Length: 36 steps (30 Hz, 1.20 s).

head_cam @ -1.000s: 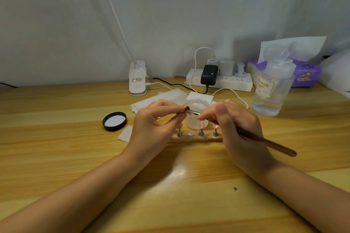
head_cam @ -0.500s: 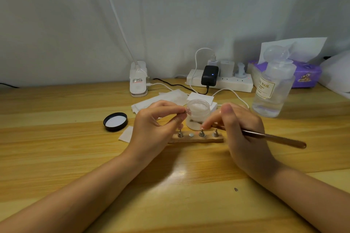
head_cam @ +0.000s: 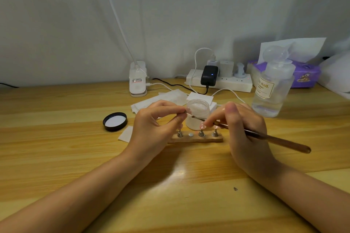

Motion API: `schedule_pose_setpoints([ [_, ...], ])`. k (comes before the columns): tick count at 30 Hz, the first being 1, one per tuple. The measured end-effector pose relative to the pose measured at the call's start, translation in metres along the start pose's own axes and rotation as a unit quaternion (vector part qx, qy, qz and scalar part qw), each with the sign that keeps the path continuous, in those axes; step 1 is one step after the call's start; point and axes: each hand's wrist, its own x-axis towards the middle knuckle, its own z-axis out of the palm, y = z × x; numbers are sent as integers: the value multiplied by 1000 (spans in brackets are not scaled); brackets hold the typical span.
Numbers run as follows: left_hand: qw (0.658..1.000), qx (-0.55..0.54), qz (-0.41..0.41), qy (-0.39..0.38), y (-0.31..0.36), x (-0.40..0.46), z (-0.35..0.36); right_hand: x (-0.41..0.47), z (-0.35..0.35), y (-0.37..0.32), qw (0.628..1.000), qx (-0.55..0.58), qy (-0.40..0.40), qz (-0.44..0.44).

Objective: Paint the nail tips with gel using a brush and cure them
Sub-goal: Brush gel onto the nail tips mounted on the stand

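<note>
Left hand (head_cam: 151, 128) pinches a small pale nail tip (head_cam: 188, 110) aloft; right hand (head_cam: 244, 130) grips the slim brown-handled brush (head_cam: 265, 136), bristles angled toward it for painting.

Nail tip (head_cam: 188, 110): small, pale pink, translucent; pinched betw. thumb and forefinger of left hand (head_cam: 155, 126), held above wooden stand (head_cam: 197, 139), in front of jar.
Brush (head_cam: 251, 134): long, brown handle, metal ferrule; gripped pen-style in right hand (head_cam: 244, 128), tilted, handle end low-right, bristle end up-left, near nail tip; contact not discernible.
Gel jar (head_cam: 198, 115): clear, open, whitish contents; upright, just behind stand.
Black lid (head_cam: 115, 121): off, inner side up, left of hands.
Stand: flat strip on table w/ three metal pegs (head_cam: 201, 133) upright, pink tips on top, plus one bare round disc.
</note>
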Motion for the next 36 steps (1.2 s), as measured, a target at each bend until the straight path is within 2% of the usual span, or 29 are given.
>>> schedule_pose_setpoints([
  [5,1000,4,7,14,1,1,0,2,5,-2,999,-26,-25,-28],
  [11,1000,-2,17,10,4,-1,0,0,-1,-2,996,33,-6,78],
  [15,1000,4,13,23,4,-1,-1,2,1,-5,999,19,1,50],
  [23,999,27,34,24,-1,2,-1,1,4,-2,998,-16,-43,-30],
  [30,999,34,21,21,-2,1,-1,1,2,-3,999,39,-18,19],
  [33,999,22,8,25,-2,1,-1,2,4,-4,998,40,-33,47],
  [36,999,36,17,31,-2,2,0,0,4,-4,998,35,-54,13],
])
